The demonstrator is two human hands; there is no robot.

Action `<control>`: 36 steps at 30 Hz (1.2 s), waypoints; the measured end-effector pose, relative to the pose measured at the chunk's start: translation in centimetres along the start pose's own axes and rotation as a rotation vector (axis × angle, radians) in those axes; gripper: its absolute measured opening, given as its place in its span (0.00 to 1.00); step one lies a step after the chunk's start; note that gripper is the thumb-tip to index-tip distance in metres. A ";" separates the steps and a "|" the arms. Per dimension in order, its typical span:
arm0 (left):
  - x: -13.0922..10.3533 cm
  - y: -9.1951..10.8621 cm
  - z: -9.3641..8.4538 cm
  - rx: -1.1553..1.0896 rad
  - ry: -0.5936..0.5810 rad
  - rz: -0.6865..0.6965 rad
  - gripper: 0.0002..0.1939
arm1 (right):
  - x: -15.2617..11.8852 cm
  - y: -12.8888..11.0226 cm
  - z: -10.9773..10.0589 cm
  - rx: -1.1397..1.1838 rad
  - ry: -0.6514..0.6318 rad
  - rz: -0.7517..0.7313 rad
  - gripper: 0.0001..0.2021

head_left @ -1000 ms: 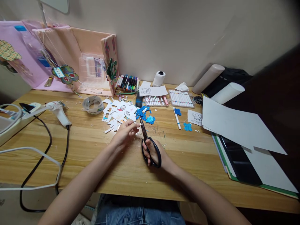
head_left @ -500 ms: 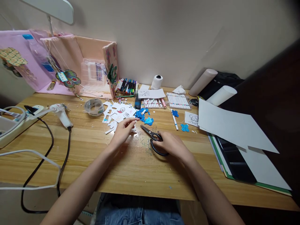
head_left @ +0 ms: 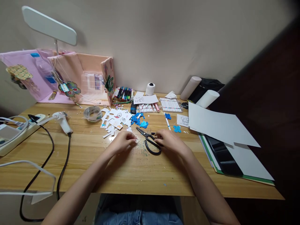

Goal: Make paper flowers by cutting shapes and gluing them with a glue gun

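Note:
My left hand is closed in a pinch above the table, with a tiny white scrap of paper at its fingertips. My right hand has its fingers curled at the upper handle loop of black-handled scissors. The scissors rest on or just above the wood, blades pointing away to the left, the lower loop free of fingers. Beyond my left hand lies a pile of white paper cuttings, some with small drawings. Crumpled blue scraps and a lighter blue piece sit beside it.
A clear tape roll and a white glue gun with a black cable are on the left. Marker sets, a thread spool and blue flower cutouts stand farther back. White sheets overhang folders at right.
My left hand has come down nearer the table with its scrap. The scissors have moved lower and my right fingers now reach less far through the handles. The view has tilted up.

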State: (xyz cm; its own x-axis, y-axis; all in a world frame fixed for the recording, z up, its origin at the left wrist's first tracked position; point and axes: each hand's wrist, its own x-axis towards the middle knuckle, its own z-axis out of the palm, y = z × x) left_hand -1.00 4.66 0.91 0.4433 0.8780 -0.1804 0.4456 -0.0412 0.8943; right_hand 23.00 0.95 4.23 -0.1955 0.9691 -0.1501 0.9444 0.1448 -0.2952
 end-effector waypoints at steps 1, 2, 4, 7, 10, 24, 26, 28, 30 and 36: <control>-0.3 0.0 -0.1 0.023 -0.001 0.007 0.09 | -0.1 1.0 -0.2 0.007 0.037 0.040 0.06; -0.6 0.0 -0.2 0.041 -0.002 0.011 0.09 | -0.1 2.2 -0.3 0.004 0.107 0.107 0.07; -1.2 -0.1 -0.3 0.052 -0.004 0.017 0.09 | -0.2 5.0 -0.6 -0.031 0.209 0.228 0.11; -1.6 -0.3 -0.3 0.005 0.002 -0.002 0.09 | -0.2 8.6 -0.7 -0.060 0.268 0.321 0.15; -1.5 -0.4 0.0 -0.003 -0.019 -0.015 0.10 | 0.4 10.3 -0.5 -0.039 0.278 0.302 0.16; -1.3 -0.8 0.7 -0.065 -0.035 0.001 0.14 | 9.0 10.9 0.1 0.127 0.356 0.292 0.23; -1.4 -1.1 0.6 -0.121 -0.047 -0.015 0.15 | 8.9 10.9 0.1 0.151 0.365 0.282 0.22; -1.4 -1.1 0.5 -0.154 -0.047 -0.026 0.15 | 8.5 10.8 -0.1 0.176 0.375 0.263 0.22; -1.5 -1.0 0.4 -0.170 -0.029 -0.033 0.14 | 7.8 10.1 -0.4 0.199 0.392 0.221 0.22; -2.3 -0.2 -0.1 -0.206 0.044 -0.024 0.12 | 4.3 4.4 0.1 0.287 0.335 -0.085 0.25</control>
State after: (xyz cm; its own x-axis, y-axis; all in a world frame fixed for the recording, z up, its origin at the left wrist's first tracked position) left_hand -2.19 2.64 1.16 0.3986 0.8975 -0.1887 0.2853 0.0742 0.9556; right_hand 26.26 5.70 2.20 -0.1283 0.9742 0.1855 0.8081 0.2112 -0.5499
